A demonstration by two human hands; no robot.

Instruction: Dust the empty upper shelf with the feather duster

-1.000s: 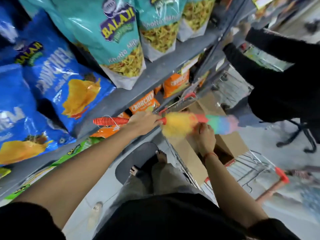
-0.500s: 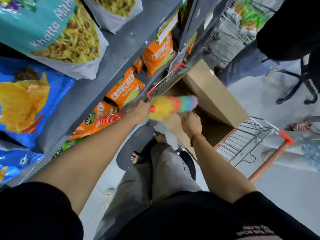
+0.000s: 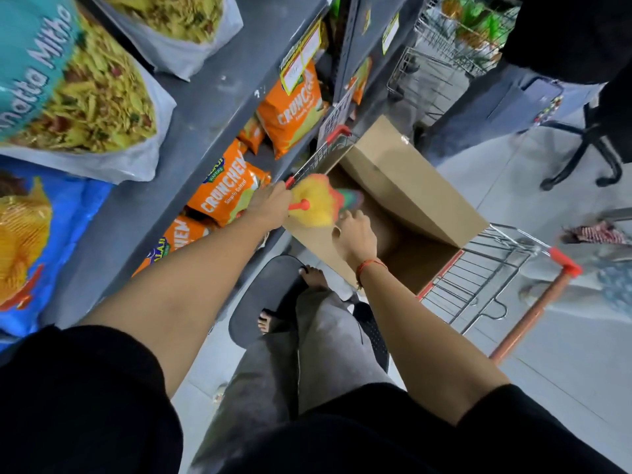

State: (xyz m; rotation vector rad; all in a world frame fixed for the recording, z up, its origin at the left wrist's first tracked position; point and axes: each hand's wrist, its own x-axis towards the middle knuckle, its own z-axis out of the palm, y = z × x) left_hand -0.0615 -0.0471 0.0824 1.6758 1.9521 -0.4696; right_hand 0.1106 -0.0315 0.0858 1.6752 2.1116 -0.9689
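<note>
My left hand (image 3: pixel 270 207) is closed around the red handle of the feather duster (image 3: pixel 316 202). Its fluffy yellow head, with a green and rainbow tip, points right over the open cardboard box (image 3: pixel 403 179). Just under the duster head, my right hand (image 3: pixel 355 236) sits at the near flap of the box with curled fingers; whether it grips the flap or the feathers is unclear. The grey shelves (image 3: pixel 219 97) on the left hold snack bags. No empty shelf is in view.
The box sits in a wire shopping cart (image 3: pixel 478 278) with an orange handle. Orange Crunchex bags (image 3: pixel 225 191) fill the lower shelf beside my left hand. Another person in dark clothes (image 3: pixel 564 39) stands at the upper right. I stand on a dark stool (image 3: pixel 260 295).
The view has tilted down. Both hands and the duster have dropped from shelf height to the box in the cart. The ribbed red handle end is now hidden behind my left arm.
</note>
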